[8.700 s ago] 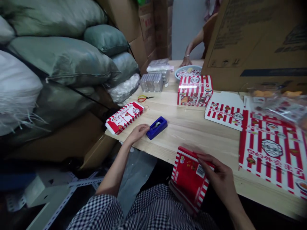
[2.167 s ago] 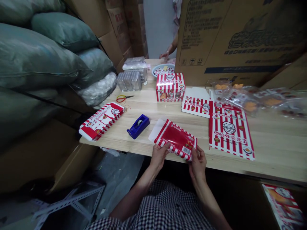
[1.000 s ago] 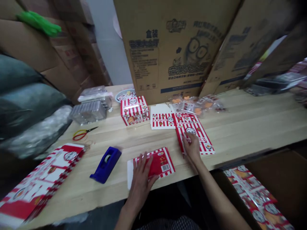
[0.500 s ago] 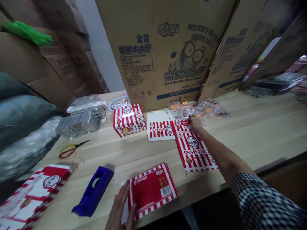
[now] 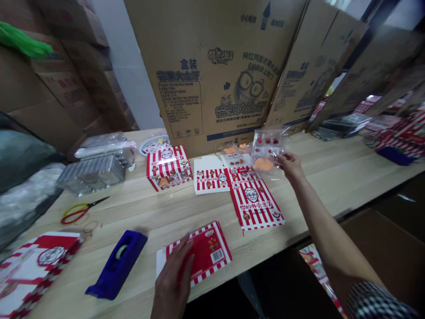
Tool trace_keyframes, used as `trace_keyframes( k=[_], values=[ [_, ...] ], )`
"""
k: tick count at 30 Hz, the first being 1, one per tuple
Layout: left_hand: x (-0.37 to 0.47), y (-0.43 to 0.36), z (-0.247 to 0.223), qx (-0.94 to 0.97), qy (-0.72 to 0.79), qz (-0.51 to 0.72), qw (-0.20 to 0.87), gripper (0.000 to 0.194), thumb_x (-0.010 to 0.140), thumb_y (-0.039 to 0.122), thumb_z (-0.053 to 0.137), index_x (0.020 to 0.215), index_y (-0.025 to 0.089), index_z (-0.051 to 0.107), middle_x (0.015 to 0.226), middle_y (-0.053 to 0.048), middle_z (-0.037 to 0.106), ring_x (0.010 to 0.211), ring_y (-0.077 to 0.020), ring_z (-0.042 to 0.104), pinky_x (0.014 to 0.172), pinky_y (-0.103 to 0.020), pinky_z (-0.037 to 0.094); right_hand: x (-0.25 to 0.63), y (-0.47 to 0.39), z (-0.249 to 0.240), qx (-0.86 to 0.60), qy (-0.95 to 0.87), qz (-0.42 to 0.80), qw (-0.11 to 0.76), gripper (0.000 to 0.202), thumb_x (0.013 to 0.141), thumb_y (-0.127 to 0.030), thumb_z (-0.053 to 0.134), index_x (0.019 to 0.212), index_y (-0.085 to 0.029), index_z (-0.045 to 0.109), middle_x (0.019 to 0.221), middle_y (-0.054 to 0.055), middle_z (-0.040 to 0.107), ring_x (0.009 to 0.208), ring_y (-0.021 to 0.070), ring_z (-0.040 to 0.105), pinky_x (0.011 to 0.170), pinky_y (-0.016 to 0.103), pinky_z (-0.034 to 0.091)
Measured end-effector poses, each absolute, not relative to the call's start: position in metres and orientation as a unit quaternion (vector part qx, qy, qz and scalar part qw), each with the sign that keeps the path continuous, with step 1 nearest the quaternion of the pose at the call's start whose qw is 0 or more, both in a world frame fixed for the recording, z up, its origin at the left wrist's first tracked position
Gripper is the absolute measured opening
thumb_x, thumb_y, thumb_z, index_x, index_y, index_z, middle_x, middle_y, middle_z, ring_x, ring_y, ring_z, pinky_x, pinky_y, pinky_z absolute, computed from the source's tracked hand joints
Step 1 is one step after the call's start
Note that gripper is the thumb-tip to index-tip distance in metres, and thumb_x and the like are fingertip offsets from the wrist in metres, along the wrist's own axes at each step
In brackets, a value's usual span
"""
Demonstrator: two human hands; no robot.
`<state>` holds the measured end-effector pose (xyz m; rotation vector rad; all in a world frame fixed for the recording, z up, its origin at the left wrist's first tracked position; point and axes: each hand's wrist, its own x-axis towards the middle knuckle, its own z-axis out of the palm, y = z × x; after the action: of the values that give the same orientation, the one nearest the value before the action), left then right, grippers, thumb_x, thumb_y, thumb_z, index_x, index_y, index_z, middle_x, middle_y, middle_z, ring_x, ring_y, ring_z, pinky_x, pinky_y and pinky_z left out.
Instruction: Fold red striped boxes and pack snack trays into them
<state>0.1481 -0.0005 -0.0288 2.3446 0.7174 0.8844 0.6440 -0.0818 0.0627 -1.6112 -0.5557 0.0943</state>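
My left hand [image 5: 174, 274] lies on a red box with striped edges [image 5: 206, 252] near the table's front edge. Its fingers are stretched out over the box's left part, with the thumb a little apart. Out to the right, my right hand [image 5: 292, 167] pinches the edge of a clear plastic packet [image 5: 265, 150], which stands raised and shows an orange piece and small printed pictures. More such packets [image 5: 234, 158] lie just left of it. Below them is a flat red-and-white striped carton [image 5: 254, 199] with a printed face.
A blue tape dispenser [image 5: 117, 266], scissors [image 5: 83, 209] and folded striped cartons [image 5: 36, 270] are at the left. Behind stand a formed striped box [image 5: 169, 168], white-topped cartons [image 5: 210, 177], clear plastic trays [image 5: 93, 173] and a tall cardboard box [image 5: 212, 97].
My right hand has moved right and lifted a clear packet up from the others. My left hand has slid further onto the red box. The view has shifted slightly right.
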Motion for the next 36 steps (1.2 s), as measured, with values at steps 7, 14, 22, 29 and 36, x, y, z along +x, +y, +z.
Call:
trace_keyframes(
  k=[7,14,22,29,36],
  values=[
    [0.150,-0.020,0.005,0.764,0.340,0.330,0.438,0.040,0.095,0.035,0.057,0.135,0.029,0.060,0.141,-0.006,0.061,0.134,-0.0255,0.054,0.116,-0.043,0.040,0.526,-0.107,0.059,-0.647,-0.274,0.269,0.659,0.039,0.058,-0.047,0.087,0.077,-0.019,0.067,0.066,0.001,0.066,0.059,0.0143,0.059,0.053,0.025,0.048],
    [0.087,-0.009,0.036,0.530,0.381,0.436,0.620,0.067,0.089,0.050,0.064,0.149,0.029,0.042,0.158,-0.011,0.040,0.136,-0.0294,0.050,0.105,-0.042,0.049,0.394,-0.085,0.035,-0.555,-0.380,0.513,0.533,0.042,0.072,-0.046,0.083,0.101,-0.017,0.074,0.082,0.003,0.074,0.075,0.0163,0.067,0.071,0.028,0.054],
    [-0.004,-0.041,0.023,0.498,0.404,0.166,0.749,0.043,0.075,0.034,0.083,0.113,0.017,0.071,0.094,-0.007,0.077,0.074,-0.0174,0.071,0.067,-0.026,0.056,0.275,-0.073,0.023,-0.423,-0.567,0.620,0.339,0.046,0.089,-0.052,0.066,0.122,-0.020,0.068,0.103,0.008,0.074,0.092,0.0208,0.069,0.082,0.038,0.057],
    [-0.068,-0.047,0.020,0.288,0.583,0.391,0.651,0.048,0.070,0.032,0.087,0.110,0.013,0.068,0.090,-0.008,0.077,0.072,-0.0193,0.073,0.073,-0.031,0.060,0.327,-0.053,0.001,-0.568,-0.750,0.290,0.174,0.114,0.066,-0.058,0.084,0.158,-0.036,0.020,0.165,0.010,0.024,0.153,0.0394,0.010,0.121,0.062,0.011],
    [-0.027,-0.025,-0.012,0.372,0.584,0.542,0.476,0.053,0.071,0.043,0.084,0.114,0.016,0.066,0.101,-0.005,0.076,0.081,-0.0167,0.073,0.075,-0.026,0.059,0.326,-0.039,-0.064,-0.571,-0.789,0.226,0.026,0.145,0.053,-0.057,0.086,0.159,-0.029,-0.008,0.165,0.022,0.012,0.153,0.0421,0.003,0.115,0.066,-0.008]
  ],
)
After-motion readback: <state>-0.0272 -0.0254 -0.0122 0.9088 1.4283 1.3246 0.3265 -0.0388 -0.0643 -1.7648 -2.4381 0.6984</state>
